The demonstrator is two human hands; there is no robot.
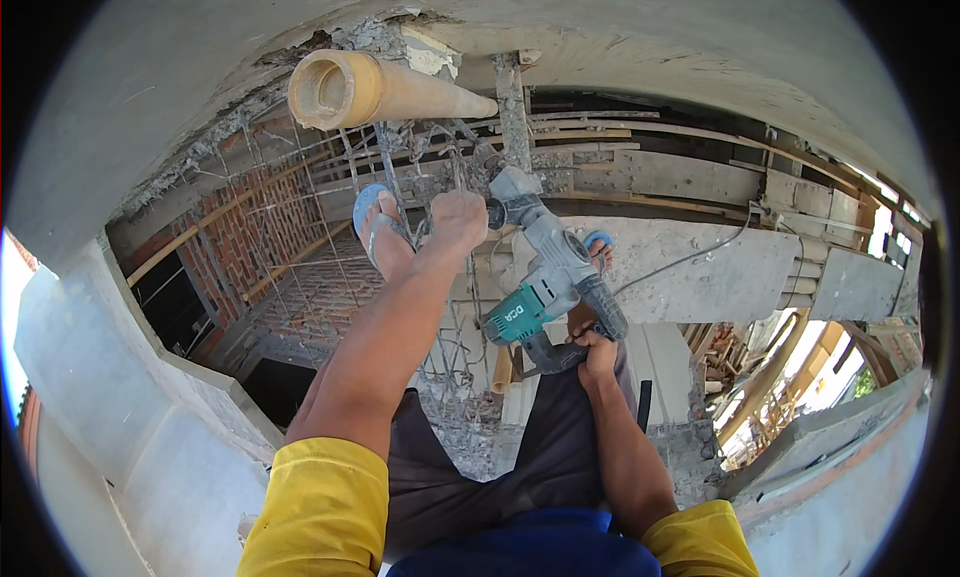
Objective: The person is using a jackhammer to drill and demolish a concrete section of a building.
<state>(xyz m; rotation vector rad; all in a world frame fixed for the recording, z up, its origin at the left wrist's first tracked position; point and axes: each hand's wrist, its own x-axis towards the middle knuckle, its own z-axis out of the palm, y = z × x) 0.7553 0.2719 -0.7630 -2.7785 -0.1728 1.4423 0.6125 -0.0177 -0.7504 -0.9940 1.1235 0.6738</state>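
A grey and green demolition hammer (552,252) lies slantwise in front of me, its front end pointing away toward a narrow concrete post. My left hand (459,220) is closed in a fist at the front side handle, near the tool's neck. Around the black rear handle my right hand (598,357) is wrapped, close to my right thigh. The chisel tip cannot be made out against the rubble and bars. Just beyond my left hand, bare steel bars (385,162) stick out of broken concrete.
A thick yellowish pipe (430,92) juts out overhead. My left foot in a blue flip-flop (368,209) stands beside an opening with a brick wall (215,217) below. Right of the tool are a concrete slab (700,272), a dark cable (690,255) and timber boards (700,137).
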